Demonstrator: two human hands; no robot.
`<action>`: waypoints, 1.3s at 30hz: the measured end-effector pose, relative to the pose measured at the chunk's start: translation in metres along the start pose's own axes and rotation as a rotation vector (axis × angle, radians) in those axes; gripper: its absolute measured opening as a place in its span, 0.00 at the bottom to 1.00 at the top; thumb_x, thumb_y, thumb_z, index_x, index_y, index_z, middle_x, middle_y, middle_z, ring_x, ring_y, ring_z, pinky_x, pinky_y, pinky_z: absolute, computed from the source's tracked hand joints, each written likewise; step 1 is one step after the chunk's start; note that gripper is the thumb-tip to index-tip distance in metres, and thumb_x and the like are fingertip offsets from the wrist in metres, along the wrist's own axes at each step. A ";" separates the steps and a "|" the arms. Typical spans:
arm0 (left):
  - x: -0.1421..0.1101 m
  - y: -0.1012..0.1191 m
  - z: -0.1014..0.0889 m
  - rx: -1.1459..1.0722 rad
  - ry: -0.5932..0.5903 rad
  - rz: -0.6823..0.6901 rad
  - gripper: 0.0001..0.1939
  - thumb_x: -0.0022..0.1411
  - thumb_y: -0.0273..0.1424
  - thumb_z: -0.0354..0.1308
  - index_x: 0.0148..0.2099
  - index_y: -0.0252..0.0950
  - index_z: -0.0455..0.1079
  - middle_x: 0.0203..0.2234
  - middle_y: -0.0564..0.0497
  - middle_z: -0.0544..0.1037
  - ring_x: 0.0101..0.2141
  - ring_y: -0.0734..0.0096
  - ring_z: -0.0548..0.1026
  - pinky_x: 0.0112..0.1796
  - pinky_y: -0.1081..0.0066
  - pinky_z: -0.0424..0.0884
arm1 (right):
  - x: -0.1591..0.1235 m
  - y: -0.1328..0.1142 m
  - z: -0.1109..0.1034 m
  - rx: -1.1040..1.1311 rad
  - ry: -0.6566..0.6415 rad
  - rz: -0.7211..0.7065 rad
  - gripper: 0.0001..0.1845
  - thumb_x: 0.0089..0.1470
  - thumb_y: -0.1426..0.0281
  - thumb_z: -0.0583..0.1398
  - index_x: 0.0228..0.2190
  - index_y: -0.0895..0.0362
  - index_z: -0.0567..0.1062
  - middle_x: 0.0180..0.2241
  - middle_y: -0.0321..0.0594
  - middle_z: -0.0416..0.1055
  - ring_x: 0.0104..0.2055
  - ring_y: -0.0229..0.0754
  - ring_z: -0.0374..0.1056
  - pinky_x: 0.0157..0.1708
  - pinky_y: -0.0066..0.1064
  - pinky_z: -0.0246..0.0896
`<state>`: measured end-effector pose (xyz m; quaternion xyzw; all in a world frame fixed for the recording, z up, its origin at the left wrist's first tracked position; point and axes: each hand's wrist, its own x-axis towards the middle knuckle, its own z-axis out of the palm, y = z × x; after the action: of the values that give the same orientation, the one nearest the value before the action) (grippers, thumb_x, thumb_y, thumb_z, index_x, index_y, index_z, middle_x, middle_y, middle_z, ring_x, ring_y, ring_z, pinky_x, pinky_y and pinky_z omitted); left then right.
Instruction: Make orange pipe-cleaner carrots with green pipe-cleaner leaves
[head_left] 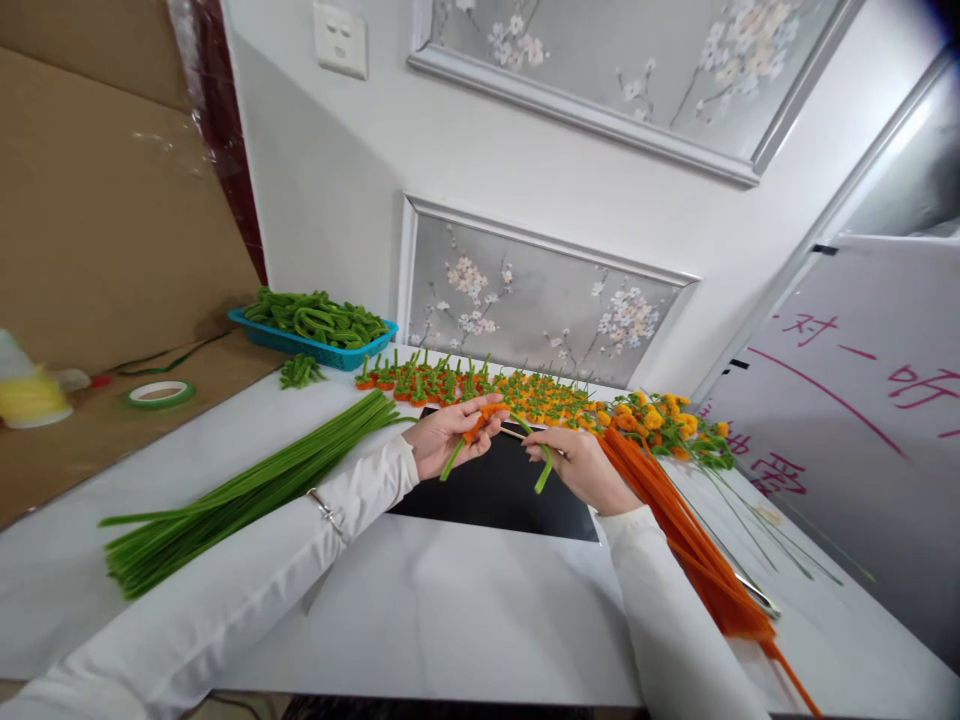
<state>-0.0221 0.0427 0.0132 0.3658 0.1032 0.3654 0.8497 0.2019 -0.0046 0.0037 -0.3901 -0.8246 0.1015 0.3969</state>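
Above a black mat, my left hand is closed on an orange pipe cleaner piece, with a green end sticking out below the fingers. My right hand pinches a thin light-coloured stick, whose tip points at the orange piece. A green pipe cleaner strip hangs bent at the right fingers; whether it joins the orange piece I cannot tell. Left of my left hand lies a bundle of green pipe cleaners. Beside my right wrist lies a bundle of orange pipe cleaners.
Rows of small orange pieces with green stems stand behind the mat. Orange pompom flowers lie at right, near a metal tool. A blue basket of green coils and green tape are at left.
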 end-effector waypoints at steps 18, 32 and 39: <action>-0.004 -0.022 -0.002 0.426 -0.108 -0.295 0.13 0.56 0.31 0.61 0.43 0.29 0.71 0.29 0.46 0.76 0.36 0.67 0.78 0.31 0.79 0.72 | 0.003 -0.023 0.006 0.499 0.314 0.078 0.16 0.60 0.62 0.50 0.33 0.56 0.75 0.19 0.33 0.64 0.23 0.34 0.65 0.29 0.29 0.64; -0.007 -0.026 0.003 0.273 -0.126 -0.217 0.11 0.53 0.32 0.63 0.34 0.27 0.72 0.26 0.45 0.76 0.29 0.64 0.79 0.22 0.80 0.74 | -0.001 -0.025 -0.002 0.496 0.332 0.001 0.10 0.56 0.63 0.57 0.33 0.54 0.75 0.31 0.40 0.70 0.34 0.41 0.67 0.35 0.34 0.64; -0.003 -0.018 0.006 0.158 0.022 -0.022 0.07 0.60 0.28 0.57 0.33 0.27 0.72 0.24 0.47 0.76 0.25 0.75 0.77 0.23 0.85 0.73 | 0.001 -0.045 -0.004 0.295 0.201 -0.158 0.05 0.55 0.70 0.57 0.31 0.54 0.74 0.33 0.41 0.72 0.40 0.43 0.68 0.43 0.39 0.64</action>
<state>-0.0117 0.0288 0.0048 0.4266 0.1449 0.3507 0.8210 0.1795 -0.0350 0.0284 -0.2697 -0.7852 0.1503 0.5368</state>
